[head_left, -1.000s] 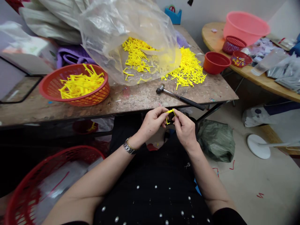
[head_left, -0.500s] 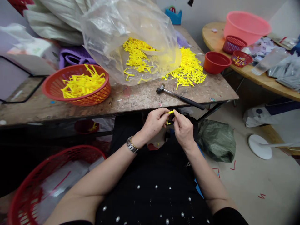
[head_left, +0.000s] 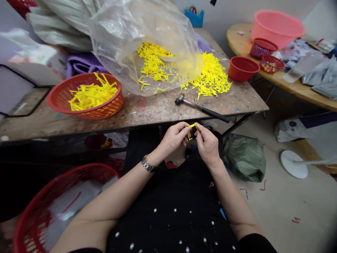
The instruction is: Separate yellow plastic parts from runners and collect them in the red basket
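Over my lap, just below the table's front edge, my left hand (head_left: 174,136) pinches a thin yellow plastic piece (head_left: 193,125) between thumb and fingers. My right hand (head_left: 207,143) is closed on the piece's other end, fingertips close to those of the left. A bent yellow end hangs down between the hands; whether it belongs to the same piece I cannot tell. On the table lie a heap of similar yellow pieces (head_left: 212,75) and a hammer (head_left: 201,108) with a black handle. More yellow pieces fill an orange basket (head_left: 59,102) to the left.
A large clear plastic bag (head_left: 113,45) with yellow pieces inside spreads over the worktable (head_left: 155,110). A red bowl (head_left: 243,69) stands at its right corner. Below left is a red basket (head_left: 34,200) holding plastic bags; a dark green bag (head_left: 244,158) rests on the floor at right.
Both hands stay nearly in place, still pinching the yellow piece. My right fingertips have shifted slightly, and more of the bent yellow end shows below. The view has moved a little.
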A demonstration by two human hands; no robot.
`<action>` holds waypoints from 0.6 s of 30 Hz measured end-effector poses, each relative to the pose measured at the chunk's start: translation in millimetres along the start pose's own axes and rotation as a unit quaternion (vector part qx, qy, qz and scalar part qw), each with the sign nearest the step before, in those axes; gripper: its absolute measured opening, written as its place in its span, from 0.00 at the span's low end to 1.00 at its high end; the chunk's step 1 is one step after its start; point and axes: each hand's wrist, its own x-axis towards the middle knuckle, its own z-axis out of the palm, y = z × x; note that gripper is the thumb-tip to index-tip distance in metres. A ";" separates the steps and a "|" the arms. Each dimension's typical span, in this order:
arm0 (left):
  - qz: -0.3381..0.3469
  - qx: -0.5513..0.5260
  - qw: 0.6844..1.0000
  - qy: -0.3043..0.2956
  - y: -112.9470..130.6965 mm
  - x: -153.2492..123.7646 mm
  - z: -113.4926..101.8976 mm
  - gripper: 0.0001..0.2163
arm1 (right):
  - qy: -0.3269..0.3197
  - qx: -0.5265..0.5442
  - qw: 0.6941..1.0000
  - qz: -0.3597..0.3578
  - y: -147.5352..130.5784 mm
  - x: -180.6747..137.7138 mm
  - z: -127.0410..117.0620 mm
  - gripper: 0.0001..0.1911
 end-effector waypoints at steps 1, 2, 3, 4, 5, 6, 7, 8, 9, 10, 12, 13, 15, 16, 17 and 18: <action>0.003 0.011 1.000 -0.001 -0.1 -1.0 0.1 0.11 | -0.002 0.004 1.000 0.001 -0.3 -0.5 -0.2 0.20; 0.007 0.024 1.000 -0.001 0.0 -2.0 0.3 0.11 | -0.006 0.010 1.000 0.003 -0.6 -1.1 -0.4 0.20; 0.013 0.039 0.999 0.000 0.3 -3.1 0.6 0.11 | -0.011 0.018 1.000 0.005 -0.9 -1.7 -0.5 0.20; 0.021 0.056 0.998 0.002 0.7 -4.1 1.0 0.11 | -0.017 0.025 0.999 0.008 -1.1 -2.3 -0.6 0.20; 0.028 0.072 0.997 0.004 1.1 -5.0 1.4 0.11 | -0.022 0.030 0.999 0.010 -1.2 -3.0 -0.6 0.20; 0.034 0.087 0.996 0.006 1.7 -5.9 1.8 0.11 | -0.025 0.030 0.999 0.011 -1.2 -3.7 -0.6 0.20; 0.039 0.100 0.994 0.006 2.2 -6.7 2.3 0.11 | -0.027 0.025 0.999 0.010 -1.2 -4.5 -0.6 0.20; 0.043 0.113 0.993 0.006 2.8 -7.5 2.9 0.11 | -0.027 0.015 0.999 0.008 -1.1 -5.3 -0.6 0.20; 0.047 0.127 0.991 0.006 3.4 -8.2 3.5 0.11 | -0.027 0.003 1.000 0.005 -1.1 -6.2 -0.6 0.20; 0.054 0.144 0.988 0.007 4.0 -8.9 4.1 0.11 | -0.025 -0.009 1.000 0.001 -1.1 -7.1 -0.7 0.21; 0.074 0.187 0.980 0.012 5.5 -9.9 5.5 0.11 | -0.021 -0.032 0.999 -0.008 -1.1 -8.9 -1.0 0.21; 0.087 0.211 0.973 0.015 6.2 -10.1 6.2 0.11 | -0.020 -0.043 0.999 -0.013 -1.1 -9.7 -1.3 0.22; 0.114 0.253 0.960 0.020 7.1 -9.9 7.7 0.12 | -0.020 -0.062 0.998 -0.022 -0.7 -11.2 -1.9 0.22; 0.125 0.268 0.955 0.022 7.3 -9.6 8.5 0.12 | -0.020 -0.071 0.997 -0.024 -0.3 -11.9 -2.1 0.22; 0.132 0.279 0.951 0.024 7.1 -9.1 9.2 0.11 | -0.020 -0.078 0.996 -0.024 0.3 -12.7 -2.1 0.22; 0.134 0.284 0.949 0.025 6.7 -8.5 9.9 0.11 | -0.021 -0.082 0.996 -0.023 0.9 -13.5 -2.0 0.22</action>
